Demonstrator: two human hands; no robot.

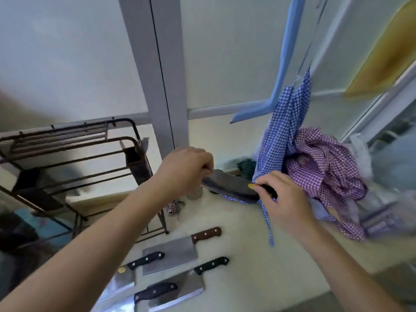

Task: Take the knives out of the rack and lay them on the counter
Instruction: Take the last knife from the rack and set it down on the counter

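A dark-bladed cleaver [229,184] with a yellow sticker is held level above the counter [258,262]. My left hand [186,170] pinches the far end of its blade. My right hand [281,194] grips its black handle. The dark wire rack [74,154] stands at the left, and no knives show in it. Several cleavers lie on the counter below: one with a brown handle [175,253], and others with black handles [126,275] [180,287] [155,291].
A blue checked cloth [283,136] hangs from the wall just behind the held cleaver. A purple checked cloth [324,167] is bunched at the right. A grey post [162,70] rises behind the rack. A small glass jar [194,194] stands under my left hand.
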